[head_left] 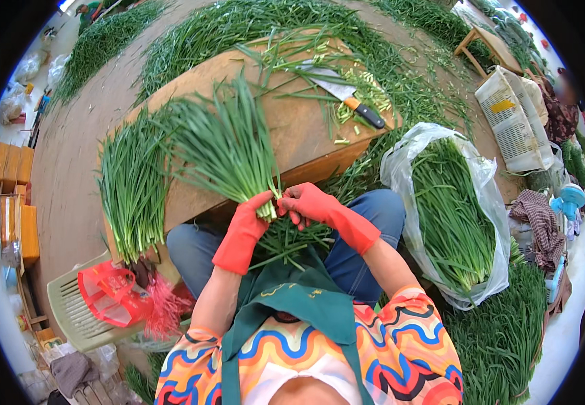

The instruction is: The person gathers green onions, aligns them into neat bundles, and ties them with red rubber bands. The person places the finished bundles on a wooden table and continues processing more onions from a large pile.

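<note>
My left hand (247,223), in a red rubber glove, is closed round the pale lower ends of a bunch of garlic chives (228,145). The leaves fan out away from me over a wooden board (191,84). Close beside the stem ends, my right hand (306,204), gloved the same way, has its fingers drawn together in a pinch. What sits between those fingertips is too small to make out. Loose chives (292,241) lie on my lap below both hands. Another pile of chives (134,182) rests on the board's left side.
A knife (346,94) with a black-and-orange handle lies on the board among cut stem bits (371,91). To the right stands a clear plastic bag (410,233) full of chives. A pale plastic stool (69,304) with a red bag (107,293) is at left. Chive heaps (252,23) cover the far floor.
</note>
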### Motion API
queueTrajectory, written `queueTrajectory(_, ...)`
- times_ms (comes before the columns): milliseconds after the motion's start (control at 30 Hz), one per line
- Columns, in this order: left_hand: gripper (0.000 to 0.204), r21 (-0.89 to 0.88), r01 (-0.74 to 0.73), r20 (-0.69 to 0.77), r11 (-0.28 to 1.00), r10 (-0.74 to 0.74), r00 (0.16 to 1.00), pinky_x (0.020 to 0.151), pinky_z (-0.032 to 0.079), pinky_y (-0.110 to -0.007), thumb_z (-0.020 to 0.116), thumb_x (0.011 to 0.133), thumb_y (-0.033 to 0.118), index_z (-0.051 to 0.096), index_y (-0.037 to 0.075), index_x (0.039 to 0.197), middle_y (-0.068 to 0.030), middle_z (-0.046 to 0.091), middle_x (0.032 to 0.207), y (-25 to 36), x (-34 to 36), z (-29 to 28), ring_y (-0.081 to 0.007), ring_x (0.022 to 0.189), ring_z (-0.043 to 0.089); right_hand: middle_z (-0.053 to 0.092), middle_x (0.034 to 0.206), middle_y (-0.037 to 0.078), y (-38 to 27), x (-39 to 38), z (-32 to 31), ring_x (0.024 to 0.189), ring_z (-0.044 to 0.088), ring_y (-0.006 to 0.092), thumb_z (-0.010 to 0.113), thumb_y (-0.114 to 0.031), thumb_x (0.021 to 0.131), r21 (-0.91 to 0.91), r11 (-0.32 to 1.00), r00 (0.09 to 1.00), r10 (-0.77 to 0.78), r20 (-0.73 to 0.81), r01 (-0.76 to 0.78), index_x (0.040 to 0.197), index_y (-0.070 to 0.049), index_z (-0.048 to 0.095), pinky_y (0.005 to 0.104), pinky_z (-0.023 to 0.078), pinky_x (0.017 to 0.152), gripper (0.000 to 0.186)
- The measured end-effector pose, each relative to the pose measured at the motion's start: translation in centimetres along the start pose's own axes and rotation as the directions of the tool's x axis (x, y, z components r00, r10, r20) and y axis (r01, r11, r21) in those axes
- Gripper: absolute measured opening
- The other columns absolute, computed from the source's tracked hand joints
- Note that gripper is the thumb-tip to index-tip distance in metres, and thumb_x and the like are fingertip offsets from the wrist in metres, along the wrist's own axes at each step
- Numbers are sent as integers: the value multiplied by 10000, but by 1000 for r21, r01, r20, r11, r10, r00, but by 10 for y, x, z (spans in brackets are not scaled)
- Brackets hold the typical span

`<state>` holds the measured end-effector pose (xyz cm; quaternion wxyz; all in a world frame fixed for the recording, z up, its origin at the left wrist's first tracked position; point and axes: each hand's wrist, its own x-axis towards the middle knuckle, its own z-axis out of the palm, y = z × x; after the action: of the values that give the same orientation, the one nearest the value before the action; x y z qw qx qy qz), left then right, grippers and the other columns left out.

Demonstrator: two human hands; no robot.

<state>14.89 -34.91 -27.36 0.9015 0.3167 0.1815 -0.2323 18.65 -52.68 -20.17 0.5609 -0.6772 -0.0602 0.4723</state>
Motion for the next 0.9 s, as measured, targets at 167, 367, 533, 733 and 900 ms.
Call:
queueTrajectory(167, 227, 34, -62, -236, 998, 68, 969, 696, 499, -389, 597, 752, 67, 543, 51, 972, -89, 605, 870, -4, -16, 25, -225, 756, 595, 530, 533, 17, 8, 1, 0, 422, 512, 100, 526, -236, 823, 6, 1000, 990, 5, -143, -5, 724, -43, 542, 210, 382, 393, 217)
queueTrajectory(367, 205, -48, -81, -245, 996, 67, 967, 561, 496, -353, 597, 751, 36, 555, 17, 951, -86, 595, 815, -13, -14, 13, -211, 676, 586, 551, 574, 25, 14, 2, 16, 442, 519, 103, 525, -244, 820, 0, 999, 996, -54, -68, 54, 731, -43, 546, 218, 396, 403, 221)
queueTrajectory(533, 207, -3, -14, -263, 1000, 13, 965, 632, 501, -340, 594, 771, 92, 549, 61, 970, -85, 595, 870, -12, -12, 13, -211, 719, 586, 539, 553, 42, 19, 0, 3, 444, 532, 123, 511, -307, 824, 62, 998, 965, 1, -263, 16, 754, -28, 541, 234, 391, 413, 289)
queueTrajectory(733, 240, 190, -24, -225, 982, 67, 972, 606, 486, -318, 579, 771, 85, 546, 20, 999, -89, 605, 863, -19, -12, 12, -211, 752, 588, 570, 578, 51, 9, 12, 16, 476, 555, 123, 556, -293, 801, -146, 989, 956, -19, -292, -25, 751, -35, 535, 230, 410, 430, 264)
queueTrajectory(900, 242, 218, 19, -128, 976, 9, 992, 621, 468, -327, 557, 775, 101, 539, 5, 997, -100, 606, 864, -18, -14, 7, -208, 748, 588, 591, 596, 75, 12, 17, 13, 498, 580, 146, 538, -232, 791, -478, 878, 956, -170, -238, 37, 792, -10, 559, 250, 437, 446, 223)
